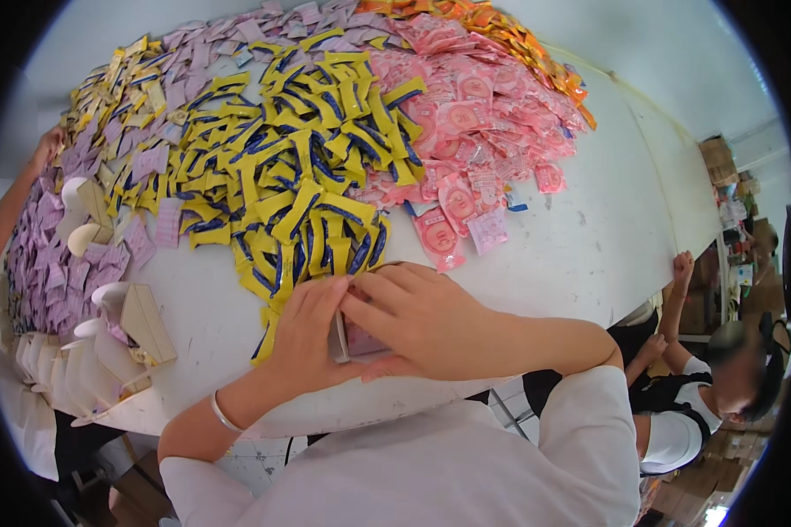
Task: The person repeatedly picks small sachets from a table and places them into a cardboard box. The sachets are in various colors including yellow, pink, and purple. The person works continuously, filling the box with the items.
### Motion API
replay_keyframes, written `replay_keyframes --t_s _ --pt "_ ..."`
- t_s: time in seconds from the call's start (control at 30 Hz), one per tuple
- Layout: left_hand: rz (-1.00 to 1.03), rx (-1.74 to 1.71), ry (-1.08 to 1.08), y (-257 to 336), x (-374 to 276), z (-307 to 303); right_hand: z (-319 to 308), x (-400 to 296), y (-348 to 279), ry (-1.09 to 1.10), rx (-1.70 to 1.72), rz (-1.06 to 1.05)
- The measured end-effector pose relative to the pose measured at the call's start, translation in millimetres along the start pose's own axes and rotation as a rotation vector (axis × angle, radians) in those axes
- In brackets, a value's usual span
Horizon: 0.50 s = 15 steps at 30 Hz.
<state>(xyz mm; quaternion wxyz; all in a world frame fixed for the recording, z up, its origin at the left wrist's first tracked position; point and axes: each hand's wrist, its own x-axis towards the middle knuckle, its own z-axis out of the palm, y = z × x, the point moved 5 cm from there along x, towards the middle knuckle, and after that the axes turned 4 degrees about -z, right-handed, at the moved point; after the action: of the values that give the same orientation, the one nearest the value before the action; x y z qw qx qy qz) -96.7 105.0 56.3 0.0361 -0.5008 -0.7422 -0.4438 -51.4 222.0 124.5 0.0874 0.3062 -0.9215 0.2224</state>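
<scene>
Both hands meet around a small box (340,337) near the front of the white table (547,263). My left hand (306,332), below a silver bangle (223,412), grips the box's left side. From the right, my right hand (422,323) covers its top, fingers bent over the edge. Between the hands a pinkish packet (366,341) shows inside the box; most of the box is hidden. Just beyond the fingers lies a heap of yellow-and-blue wrapped packets (310,151). Pink packets (461,197) and one lilac packet (488,231) lie to the right.
Orange packets (527,46) are heaped at the far right, lilac ones (53,263) at the left. Open cream cartons (142,323) stand at the left edge. Another person's arm (13,204) reaches in there. A person (682,408) is at the right, near shelves with boxes (758,263).
</scene>
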Motion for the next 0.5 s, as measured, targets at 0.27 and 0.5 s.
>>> replay_keyframes --t_s 0.27,0.5 --pt "-0.028 0.109 -0.084 9.7 0.6 1.4 7.2 -68.0 -0.1 -0.044 -0.243 0.047" --pt "-0.167 0.567 0.218 35.5 -26.7 -90.0 -70.2 -196.1 44.7 0.022 -0.254 0.631"
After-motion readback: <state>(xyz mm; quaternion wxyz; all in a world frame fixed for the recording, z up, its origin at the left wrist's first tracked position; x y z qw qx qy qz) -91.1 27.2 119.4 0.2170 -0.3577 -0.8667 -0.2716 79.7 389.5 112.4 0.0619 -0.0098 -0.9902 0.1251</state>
